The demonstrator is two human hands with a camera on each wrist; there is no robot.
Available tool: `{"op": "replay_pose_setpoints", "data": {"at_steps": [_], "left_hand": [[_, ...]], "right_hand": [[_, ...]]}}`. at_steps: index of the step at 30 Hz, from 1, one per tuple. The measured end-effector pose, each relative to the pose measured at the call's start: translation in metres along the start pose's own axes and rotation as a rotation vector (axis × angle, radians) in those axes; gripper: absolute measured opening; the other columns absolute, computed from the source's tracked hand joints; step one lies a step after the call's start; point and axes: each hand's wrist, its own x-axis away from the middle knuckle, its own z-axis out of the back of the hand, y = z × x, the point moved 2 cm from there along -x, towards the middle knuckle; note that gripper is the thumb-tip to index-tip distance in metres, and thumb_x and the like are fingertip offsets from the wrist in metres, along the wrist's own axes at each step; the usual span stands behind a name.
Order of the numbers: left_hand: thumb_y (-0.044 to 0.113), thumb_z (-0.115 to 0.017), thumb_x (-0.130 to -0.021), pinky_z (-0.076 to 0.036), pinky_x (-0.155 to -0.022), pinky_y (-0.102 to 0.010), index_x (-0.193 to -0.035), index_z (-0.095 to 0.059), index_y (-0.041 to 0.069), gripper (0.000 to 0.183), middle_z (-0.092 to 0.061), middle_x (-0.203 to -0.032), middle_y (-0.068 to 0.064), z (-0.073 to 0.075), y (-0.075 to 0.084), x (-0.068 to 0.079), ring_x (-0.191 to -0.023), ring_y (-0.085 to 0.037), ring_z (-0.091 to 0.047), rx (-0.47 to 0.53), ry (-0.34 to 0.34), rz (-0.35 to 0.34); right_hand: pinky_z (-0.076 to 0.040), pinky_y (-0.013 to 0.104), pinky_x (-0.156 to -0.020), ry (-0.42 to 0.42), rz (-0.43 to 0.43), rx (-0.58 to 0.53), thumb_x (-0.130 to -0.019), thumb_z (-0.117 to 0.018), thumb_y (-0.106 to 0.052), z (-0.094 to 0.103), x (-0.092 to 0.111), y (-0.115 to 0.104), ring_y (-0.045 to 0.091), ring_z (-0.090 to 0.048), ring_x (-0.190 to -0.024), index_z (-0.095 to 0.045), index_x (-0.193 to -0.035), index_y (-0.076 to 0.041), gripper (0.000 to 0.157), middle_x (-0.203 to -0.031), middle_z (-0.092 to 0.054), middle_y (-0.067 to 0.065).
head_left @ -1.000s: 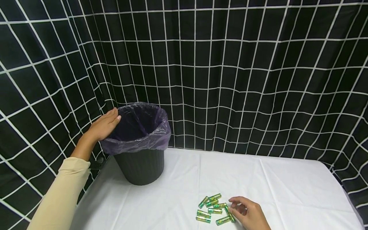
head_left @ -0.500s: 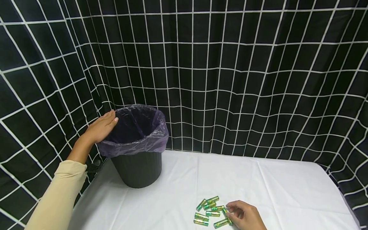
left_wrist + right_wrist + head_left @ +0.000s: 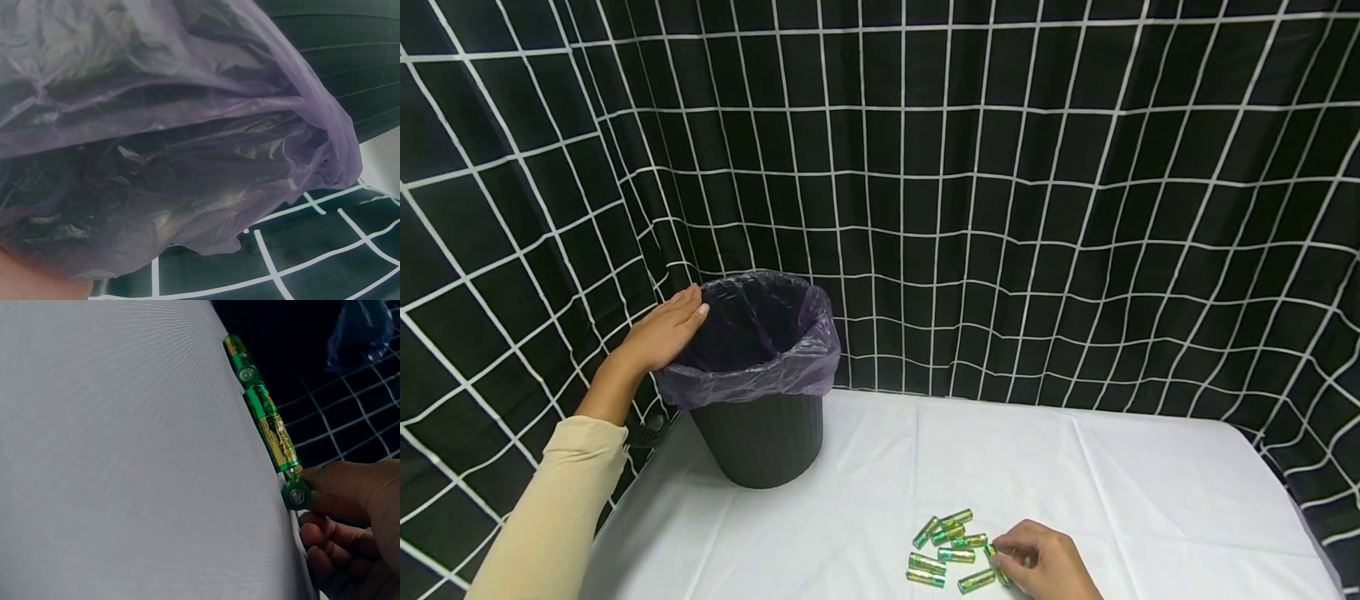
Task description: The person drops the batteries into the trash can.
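My left hand [image 3: 664, 330] lies with straight fingers on the left rim of a dark ribbed trash bin [image 3: 763, 442]. A purple plastic liner [image 3: 782, 375] folds over the bin's rim; it fills much of the left wrist view, with a bit of the hand [image 3: 37, 278] at the lower left corner. On the white table, my right hand [image 3: 1048, 560] pinches a green and gold battery [image 3: 995, 562] at the right of a loose group. Seen from the right wrist, thumb and fingers [image 3: 340, 487] are at that battery's end [image 3: 296, 495], close to the cloth.
Several more green batteries [image 3: 956, 556] lie to the left of my right hand, some touching each other. A white cloth [image 3: 865, 517] covers the table. Black curtains [image 3: 970, 208] with a white grid stand behind it and along the left side, close to the bin.
My right thumb and fingertips have drawn closer together around the rightmost battery. The left hand stays on the bin's rim. The head view has shifted slightly.
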Motion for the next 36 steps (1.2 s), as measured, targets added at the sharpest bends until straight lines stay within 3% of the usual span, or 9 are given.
{"op": "replay_pose_setpoints", "data": {"at_steps": [4,12,19,29,36], "left_hand": [[0.040,-0.018,-0.112,-0.007,-0.124,-0.056,-0.157,-0.011,-0.010,0.067,-0.007,-0.165,-0.028,0.000,0.000,0.000,-0.154,-0.044,-0.003,0.000,0.001,0.001],[0.042,-0.017,-0.112,-0.007,-0.124,-0.057,-0.157,-0.012,-0.010,0.069,-0.007,-0.165,-0.029,-0.002,-0.001,0.000,-0.154,-0.044,-0.004,-0.003,-0.001,0.005],[0.042,-0.018,-0.112,-0.007,-0.124,-0.057,-0.157,-0.011,-0.010,0.068,-0.007,-0.165,-0.029,0.000,-0.003,0.000,-0.154,-0.044,-0.004,0.002,0.001,-0.006],[0.041,-0.018,-0.112,-0.007,-0.124,-0.056,-0.156,-0.011,-0.011,0.068,-0.006,-0.165,-0.029,0.000,-0.004,0.002,-0.153,-0.045,-0.004,0.007,-0.001,-0.017],[0.039,-0.018,-0.113,-0.009,-0.123,-0.058,-0.155,-0.013,-0.013,0.067,-0.008,-0.164,-0.031,0.001,0.000,0.001,-0.152,-0.047,-0.006,0.008,0.003,-0.019]], "right_hand": [[-0.050,0.021,-0.059,0.003,0.004,0.014,-0.076,-0.088,-0.017,0.000,0.000,0.001,0.000,-0.053,-0.064,-0.079,-0.083,-0.013,0.012,-0.078,-0.067,-0.011],[-0.044,0.021,-0.054,0.039,-0.081,0.095,-0.074,-0.091,-0.020,0.003,0.003,0.000,0.002,-0.047,-0.056,-0.073,-0.072,-0.016,0.018,-0.064,-0.060,-0.011],[-0.047,0.021,-0.062,-0.004,-0.049,0.114,-0.072,-0.090,-0.021,0.011,0.003,-0.006,0.001,-0.056,-0.065,-0.077,-0.077,-0.018,0.014,-0.072,-0.070,-0.013],[-0.052,0.021,-0.056,-0.077,0.007,0.052,-0.068,-0.089,-0.003,0.014,0.004,-0.008,0.001,-0.057,-0.061,-0.076,-0.079,-0.008,0.018,-0.071,-0.067,-0.007],[-0.050,0.021,-0.056,-0.064,0.077,0.112,-0.072,-0.087,-0.002,0.013,0.003,-0.007,-0.002,-0.052,-0.061,-0.074,-0.082,-0.006,0.017,-0.072,-0.063,-0.009]]}}
